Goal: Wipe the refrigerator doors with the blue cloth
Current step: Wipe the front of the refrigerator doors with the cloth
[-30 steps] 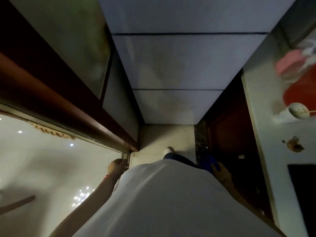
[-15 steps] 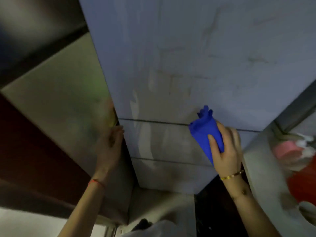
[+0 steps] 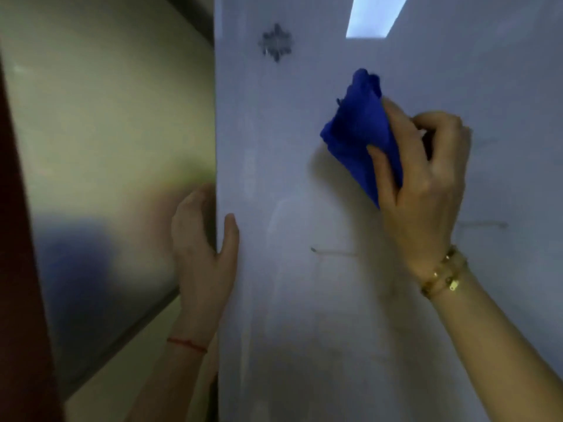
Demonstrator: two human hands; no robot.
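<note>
The pale grey refrigerator door (image 3: pixel 304 300) fills the middle and right of the head view, with smudges and a small snowflake emblem (image 3: pixel 275 44) near its top left. My right hand (image 3: pixel 426 181), with a gold bracelet at the wrist, grips a bunched blue cloth (image 3: pixel 356 129) and presses it against the upper door. My left hand (image 3: pixel 204 254), with a red thread on the wrist, clasps the door's left edge, thumb on the front and fingers around the side.
A glossy greenish panel (image 3: pixel 106 132) stands to the left of the refrigerator, next to my left hand. A dark reddish-brown frame (image 3: pixel 18 269) runs down the far left. A bright light reflection (image 3: pixel 371 16) shows at the top of the door.
My view has lifted from the floor to the upper door. My right hand has carried the blue cloth up from beside my hip onto the door. My left hand has moved up onto the door's edge.
</note>
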